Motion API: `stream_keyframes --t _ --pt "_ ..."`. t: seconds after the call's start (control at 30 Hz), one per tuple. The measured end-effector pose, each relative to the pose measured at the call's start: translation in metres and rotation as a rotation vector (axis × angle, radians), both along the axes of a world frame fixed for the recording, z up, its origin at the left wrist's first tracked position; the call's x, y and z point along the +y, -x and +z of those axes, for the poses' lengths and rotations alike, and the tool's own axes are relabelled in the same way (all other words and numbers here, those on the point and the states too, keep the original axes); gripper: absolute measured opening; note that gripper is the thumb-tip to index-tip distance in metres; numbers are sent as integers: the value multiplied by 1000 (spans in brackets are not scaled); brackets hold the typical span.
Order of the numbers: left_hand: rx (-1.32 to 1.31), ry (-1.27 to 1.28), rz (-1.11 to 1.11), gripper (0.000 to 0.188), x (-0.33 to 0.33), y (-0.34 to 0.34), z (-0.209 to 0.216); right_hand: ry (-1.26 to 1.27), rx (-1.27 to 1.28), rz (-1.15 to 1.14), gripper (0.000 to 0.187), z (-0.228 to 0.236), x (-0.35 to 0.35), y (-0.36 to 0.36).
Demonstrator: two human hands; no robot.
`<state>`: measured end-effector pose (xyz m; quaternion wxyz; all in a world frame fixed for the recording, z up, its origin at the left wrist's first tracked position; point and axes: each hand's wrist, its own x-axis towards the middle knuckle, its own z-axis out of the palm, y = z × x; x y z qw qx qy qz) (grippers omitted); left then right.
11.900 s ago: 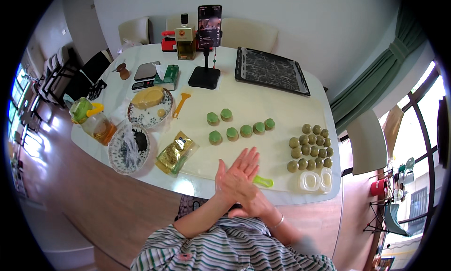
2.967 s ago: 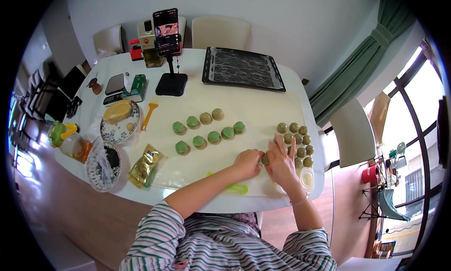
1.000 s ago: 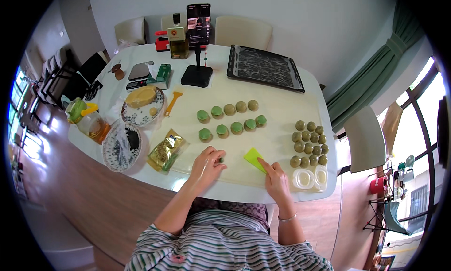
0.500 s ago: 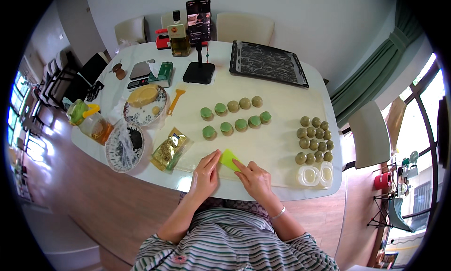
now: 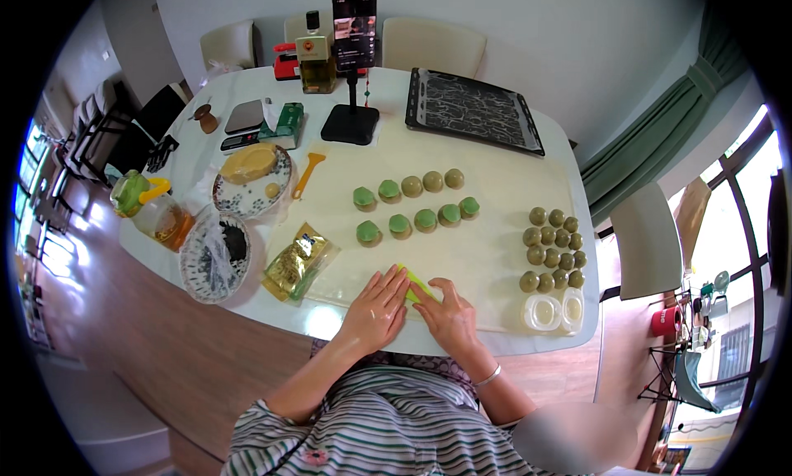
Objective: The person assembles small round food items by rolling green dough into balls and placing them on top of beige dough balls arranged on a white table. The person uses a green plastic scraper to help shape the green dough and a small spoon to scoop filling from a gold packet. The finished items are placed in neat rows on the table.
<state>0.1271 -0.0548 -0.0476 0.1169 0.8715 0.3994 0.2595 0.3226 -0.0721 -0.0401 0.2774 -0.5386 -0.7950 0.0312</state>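
Note:
My right hand [image 5: 448, 318] grips a lime-green dough scraper [image 5: 419, 283], its thumb and fingers along the near side. My left hand [image 5: 375, 313] lies with fingers stretched out and side by side against the scraper's left end, partly covering it. Anything beneath the palm or scraper is hidden. Both hands are at the near edge of a pale mat [image 5: 487, 261]. Beyond them stand two rows of round dough balls, some olive-coloured like this olive ball [image 5: 433, 181], others topped with a green piece, like this green-topped ball [image 5: 369, 233].
Several smaller olive balls [image 5: 551, 235] sit at the right above clear plastic trays [image 5: 542, 313]. Leftward are a gold packet [image 5: 299, 266], a bowl [image 5: 195, 280], a patterned plate [image 5: 285, 191], an orange spatula [image 5: 309, 176] and a jug [image 5: 153, 216]. A phone [image 5: 355, 30] and black baking tray [image 5: 474, 113] stand behind.
My left hand has slid right and now overlaps the scraper's end. The scraper has turned to show a narrower face. My right hand has shifted only slightly.

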Motion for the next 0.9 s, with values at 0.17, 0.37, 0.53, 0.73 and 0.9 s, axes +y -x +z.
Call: stream_keyframes --t 0.17,0.37,0.53,0.73,0.9 --pt "-15 29 7 52 0 0 -6 -31 -26 57 41 -10 4 1" --pt "-18 63 -33 53 3 2 -6 67 -146 104 43 -2 3 -3" --pt "12 71 -33 51 5 1 0 87 -157 151 42 -1 6 -8" --pt "4 87 -39 48 10 3 3 164 -198 146 42 3 6 -5" --pt "-8 74 -46 47 10 4 3 214 -192 181 47 3 9 -7"
